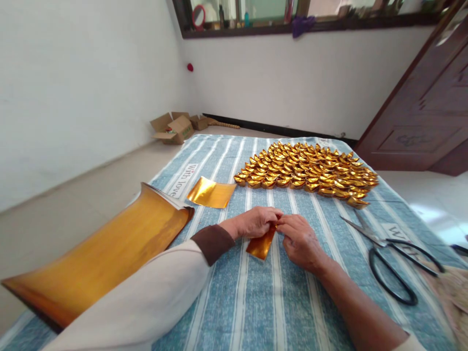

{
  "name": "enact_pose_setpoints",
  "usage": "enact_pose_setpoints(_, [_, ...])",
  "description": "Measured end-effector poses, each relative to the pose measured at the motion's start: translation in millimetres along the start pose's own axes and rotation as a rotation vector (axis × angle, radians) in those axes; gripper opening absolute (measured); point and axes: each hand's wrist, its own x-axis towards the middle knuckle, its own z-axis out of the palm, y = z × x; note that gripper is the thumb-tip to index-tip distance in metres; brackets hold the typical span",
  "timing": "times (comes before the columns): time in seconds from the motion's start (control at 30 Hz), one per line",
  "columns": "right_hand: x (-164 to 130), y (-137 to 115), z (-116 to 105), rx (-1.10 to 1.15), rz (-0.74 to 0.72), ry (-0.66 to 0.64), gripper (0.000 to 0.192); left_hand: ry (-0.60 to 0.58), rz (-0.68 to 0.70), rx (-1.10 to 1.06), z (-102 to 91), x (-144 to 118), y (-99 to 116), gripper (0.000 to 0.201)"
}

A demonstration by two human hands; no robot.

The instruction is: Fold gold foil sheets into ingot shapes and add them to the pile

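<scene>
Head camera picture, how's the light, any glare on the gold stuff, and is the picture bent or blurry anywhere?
Head view: bright daylight, soft shadows. Glare on the loose gold sheet and the curled gold stack; the folded ingots glint. Wide-lens distortion bows the wall and the striped cloth edges. Both hands, left hand and right hand, look sharp on the small gold strip; the scissors stretch near the edge.

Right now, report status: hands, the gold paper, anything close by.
Left hand and right hand both pinching folded gold paper strip. Loose gold sheet ahead-left. Scissors right, apart from hands.
</scene>
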Motion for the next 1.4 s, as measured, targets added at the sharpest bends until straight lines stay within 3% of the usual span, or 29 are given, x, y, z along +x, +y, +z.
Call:
enact_pose_setpoints(0.17, [2, -5, -6, -0.072, -0.007, -0.070, 0.024, 0.053, -0.030, 0.131, 3.9, -1, -1, 0.023])
enact_pose_setpoints(0.37, [3, -7, -8, -0.105, -0.021, -0.154, 0.036, 0.184, -0.120, 0.267, -0.2, -38, 21, 0.022])
enact_pose_setpoints(0.5, [4, -8, -6, -0.091, -0.047, -0.206, 0.035, 0.148, -0.154, 0.261, 0.6, -65, 39, 0.018])
enact_pose_setpoints(0.63, [5, -11, -6, -0.136, -0.072, -0.158, 0.024, 0.124, -0.197, 0.304, 6.8, -78, 43, 0.022])
enact_pose_setpoints(0.77, [7, -14, -8, -0.120, -0.096, -0.051, 0.017, 0.093, -0.186, 0.309, 9.2, -79, 38, 0.019])
enact_pose_setpoints(0.93, [10, -15, -6, -0.110, -0.104, 0.088, 0.018, 0.101, -0.076, 0.194, 4.2, -73, 32, 0.016])
enact_pose_setpoints(1.13, [6, -13, 0, -0.127, -0.054, -0.111, 0.029, 0.121, -0.076, 0.123, 1.2, -69, 27, 0.018])
enact_pose_setpoints(1.4, [6, -14, 0, -0.132, -0.049, -0.152, 0.019, 0.144, -0.125, 0.285, 4.5, -85, 37, 0.021])
